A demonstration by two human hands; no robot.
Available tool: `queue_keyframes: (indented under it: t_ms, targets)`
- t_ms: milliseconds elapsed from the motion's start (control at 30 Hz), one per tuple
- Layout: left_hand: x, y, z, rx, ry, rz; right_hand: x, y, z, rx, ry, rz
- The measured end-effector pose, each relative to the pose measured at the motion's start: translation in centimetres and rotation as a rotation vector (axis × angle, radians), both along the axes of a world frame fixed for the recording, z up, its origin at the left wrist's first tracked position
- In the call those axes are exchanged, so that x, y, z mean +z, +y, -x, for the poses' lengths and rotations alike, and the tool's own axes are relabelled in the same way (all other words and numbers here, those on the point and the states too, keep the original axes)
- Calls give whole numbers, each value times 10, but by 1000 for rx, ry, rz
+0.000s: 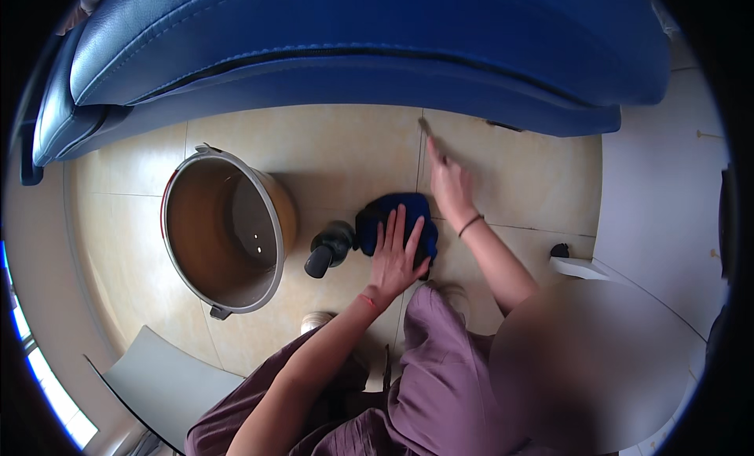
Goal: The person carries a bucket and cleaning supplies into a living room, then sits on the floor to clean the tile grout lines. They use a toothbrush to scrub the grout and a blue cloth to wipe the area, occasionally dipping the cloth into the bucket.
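Observation:
My left hand (396, 258) lies flat with spread fingers on a crumpled dark blue cloth (417, 205) on the tiled floor. Just beyond it, my right hand (452, 188) grips a thin tool (423, 126), perhaps a small brush; motion blur hides its exact kind. The tool's far end is over or on a dark joint between tiles, close to the blue sofa. Left of the cloth stands a dark bottle (330, 244) with a black cap. Farther left is a yellow-brown bucket (287, 211) with a grey rim and some liquid inside.
A blue leather-like sofa (353, 79) spans the far side. At right is a white panel (648, 208), with a small black object (559, 251) near its base. A grey curved seat or panel (171, 362) sits at lower left. A blurred patch hides the lower right.

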State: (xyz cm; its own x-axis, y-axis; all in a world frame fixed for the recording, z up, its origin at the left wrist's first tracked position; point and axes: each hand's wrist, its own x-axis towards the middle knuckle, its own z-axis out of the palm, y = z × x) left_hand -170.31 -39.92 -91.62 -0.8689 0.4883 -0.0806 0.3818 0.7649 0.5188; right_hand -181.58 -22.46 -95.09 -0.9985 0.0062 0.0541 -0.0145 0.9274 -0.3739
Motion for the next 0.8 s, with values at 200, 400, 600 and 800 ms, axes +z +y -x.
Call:
queue_keyframes:
  t_ms: [200,400,600,800]
  targets:
    - [-1,25,65,99,78,55,11,-4,-4,56,-35,-110]
    - [-1,33,66,103,64,79,13,3,32,25,-55,-46]
    - [0,29,59,84,71,112,11,-7,6,29,-83,-74]
    - [0,27,59,61,59,94,7,-6,14,44,-3,-174]
